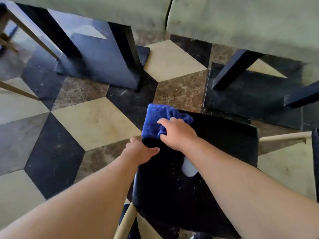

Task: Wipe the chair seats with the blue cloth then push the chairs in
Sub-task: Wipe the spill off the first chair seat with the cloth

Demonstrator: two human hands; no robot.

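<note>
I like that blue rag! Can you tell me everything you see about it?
The blue cloth looks soft and fuzzy, like a towel. It is bunched and folded, lying at the far left corner of the black chair seat. The right hand presses on it; the left hand grips the seat edge just beside it.

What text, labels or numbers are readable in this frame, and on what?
None readable. The blue cloth, black chair seat, table tops, table legs and tiled floor show no print, tag or logo. The pale patch on the seat is blank.
</note>
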